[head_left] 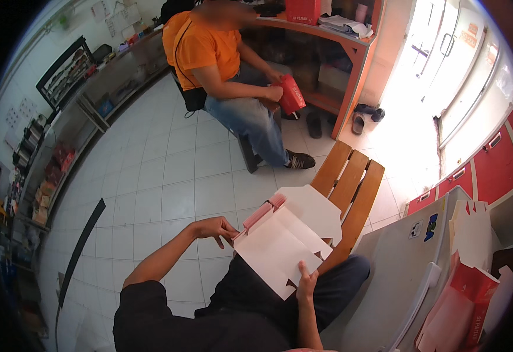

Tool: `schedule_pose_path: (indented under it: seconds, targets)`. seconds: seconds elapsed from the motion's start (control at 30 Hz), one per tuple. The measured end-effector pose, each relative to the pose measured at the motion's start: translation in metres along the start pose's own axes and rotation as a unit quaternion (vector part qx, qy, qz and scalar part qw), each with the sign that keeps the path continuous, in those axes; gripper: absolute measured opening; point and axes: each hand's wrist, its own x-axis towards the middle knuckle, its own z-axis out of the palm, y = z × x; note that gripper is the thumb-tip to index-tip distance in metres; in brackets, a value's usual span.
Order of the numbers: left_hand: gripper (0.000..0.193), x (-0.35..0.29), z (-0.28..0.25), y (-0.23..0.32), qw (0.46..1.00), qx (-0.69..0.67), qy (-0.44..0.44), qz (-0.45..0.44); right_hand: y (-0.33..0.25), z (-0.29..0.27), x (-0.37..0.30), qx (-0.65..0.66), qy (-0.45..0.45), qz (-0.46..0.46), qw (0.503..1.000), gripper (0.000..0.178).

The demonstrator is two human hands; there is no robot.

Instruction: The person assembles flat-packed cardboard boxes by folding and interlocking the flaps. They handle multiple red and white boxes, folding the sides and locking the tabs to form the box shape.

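Observation:
A flat white carton blank (280, 243) with notched edges lies tilted over my lap. My right hand (307, 280) grips its near right edge, thumb on top. At its left corner my left hand (220, 230) pinches the edge, with the fingertips partly hidden. Against the blank's far edge sits a pink-red stack of folded card (265, 212) with a dark band across it. Beyond it, more white card (315, 211) rests on the slatted wooden bench (350, 176).
A co-worker in an orange shirt (200, 44) sits ahead, holding a red box (292, 95). At my right stands a grey appliance (385, 281) with red and white cartons (461, 299) on it. A shelf unit (350, 76) stands behind the bench; a metal counter (92, 88) runs along the left.

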Motion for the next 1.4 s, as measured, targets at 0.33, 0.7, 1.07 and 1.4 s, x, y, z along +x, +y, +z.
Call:
schedule_pose_path:
  seconds: [0.33, 0.7, 1.07, 1.4]
  targets:
    - [0.059, 0.032, 0.015, -0.038, 0.982, -0.144, -0.065, -0.105, 0.015, -0.011, 0.017, 0.003, -0.029, 0.017, 0.999, 0.029]
    - [0.043, 0.038, 0.035, -0.018, 0.996, -0.006, -0.006, -0.086, 0.007, -0.010, 0.014, 0.031, -0.042, 0.032, 0.998, 0.028]
    - [0.061, 0.042, 0.002, -0.047, 0.982, -0.154, -0.101, -0.035, 0.022, -0.017, 0.025, 0.000, -0.053, 0.023, 0.998, 0.028]
    - [0.062, 0.036, 0.023, -0.024, 0.991, -0.080, -0.039, -0.104, 0.013, -0.011, 0.019, 0.010, -0.054, 0.037, 0.998, 0.029]
